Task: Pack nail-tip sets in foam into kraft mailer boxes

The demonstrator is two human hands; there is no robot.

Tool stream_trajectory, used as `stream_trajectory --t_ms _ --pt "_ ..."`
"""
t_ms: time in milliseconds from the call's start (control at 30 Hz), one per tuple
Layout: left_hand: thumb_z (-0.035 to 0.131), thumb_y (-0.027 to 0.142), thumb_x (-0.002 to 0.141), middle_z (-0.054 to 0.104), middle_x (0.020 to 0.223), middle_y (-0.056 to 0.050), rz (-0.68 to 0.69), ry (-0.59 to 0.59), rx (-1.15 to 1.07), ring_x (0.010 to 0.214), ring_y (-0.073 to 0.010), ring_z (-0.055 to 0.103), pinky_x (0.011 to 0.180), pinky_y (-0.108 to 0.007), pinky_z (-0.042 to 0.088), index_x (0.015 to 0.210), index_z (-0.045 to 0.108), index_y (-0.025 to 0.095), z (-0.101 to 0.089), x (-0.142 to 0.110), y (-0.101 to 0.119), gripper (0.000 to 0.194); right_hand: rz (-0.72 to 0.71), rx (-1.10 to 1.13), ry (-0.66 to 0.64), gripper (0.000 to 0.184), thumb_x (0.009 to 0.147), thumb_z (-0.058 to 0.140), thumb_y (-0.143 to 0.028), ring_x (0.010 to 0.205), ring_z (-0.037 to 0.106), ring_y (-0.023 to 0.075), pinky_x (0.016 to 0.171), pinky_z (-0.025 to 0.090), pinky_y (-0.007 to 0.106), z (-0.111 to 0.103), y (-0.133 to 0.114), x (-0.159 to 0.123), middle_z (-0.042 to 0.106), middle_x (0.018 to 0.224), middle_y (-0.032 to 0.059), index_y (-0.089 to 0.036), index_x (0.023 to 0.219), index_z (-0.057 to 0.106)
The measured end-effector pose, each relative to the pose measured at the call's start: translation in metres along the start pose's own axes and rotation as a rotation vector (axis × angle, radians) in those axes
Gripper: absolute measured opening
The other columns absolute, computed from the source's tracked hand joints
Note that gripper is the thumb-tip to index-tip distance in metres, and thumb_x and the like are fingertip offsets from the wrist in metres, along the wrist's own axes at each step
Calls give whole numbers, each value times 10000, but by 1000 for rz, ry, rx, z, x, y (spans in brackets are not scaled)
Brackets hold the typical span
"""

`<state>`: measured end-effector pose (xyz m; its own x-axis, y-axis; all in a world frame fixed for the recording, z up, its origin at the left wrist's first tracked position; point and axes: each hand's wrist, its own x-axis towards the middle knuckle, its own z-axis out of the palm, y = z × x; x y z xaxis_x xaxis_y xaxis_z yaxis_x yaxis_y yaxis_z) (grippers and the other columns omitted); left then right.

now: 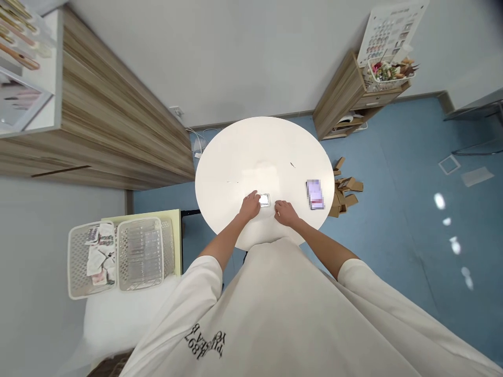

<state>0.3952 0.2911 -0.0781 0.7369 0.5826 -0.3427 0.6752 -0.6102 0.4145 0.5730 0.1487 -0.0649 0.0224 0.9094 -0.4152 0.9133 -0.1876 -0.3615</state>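
Note:
A small clear rectangular case (265, 200) with a pale inside lies on the round white table (251, 149), close to its near edge. My left hand (250, 205) grips the left end of this case, fingers bent over its edge. Just right of the case, and apart from it, my right hand (286, 212) rests on the tabletop with its fingers curled together. Whatever may be between those fingertips is too small to make out. Farther right lies a purple phone-shaped item (315, 195), blurred over.
Two white baskets stand at the left, one with small packets (100, 256), the other with stacked clear cases (143, 254). Cardboard boxes (345, 196) lie on the floor right of the table. A wooden cabinet (118, 99) is at left, a smaller one (346, 94) behind right.

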Motion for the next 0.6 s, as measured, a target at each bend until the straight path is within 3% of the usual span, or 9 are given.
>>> stream_trajectory --t_ms 167,300,433,600 --pt "362 215 1013 461 1522 -120 -84 96 -43 1418 -252 422 1159 -447 361 1311 537 198 -15 -15 -5 346 97 35 -2 204 958 436 -193 1057 536 273 901 415 373 -15 5 33 586 1239 142 -179 1071 606" --pt "358 131 975 460 1514 -115 -75 144 -26 1419 -251 408 1175 -451 324 1377 500 199 -25 -29 1 432 120 36 -4 218 962 424 -187 1038 537 273 864 417 369 -18 8 55 586 1208 145 -178 1091 599" --pt "417 69 903 476 1480 -118 37 96 53 1379 -288 418 1163 -485 289 1395 495 220 -24 -41 13 520 137 15 0 223 967 411 -176 1053 528 277 869 408 377 -17 10 67 582 1195 149 -174 1095 594" --pt "450 53 875 589 1299 -133 269 -32 180 1227 -298 518 1044 -460 367 1284 579 211 -2 -42 24 457 143 -16 28 183 972 411 -156 1017 539 261 851 397 364 -18 13 75 597 1143 138 -175 1055 573"
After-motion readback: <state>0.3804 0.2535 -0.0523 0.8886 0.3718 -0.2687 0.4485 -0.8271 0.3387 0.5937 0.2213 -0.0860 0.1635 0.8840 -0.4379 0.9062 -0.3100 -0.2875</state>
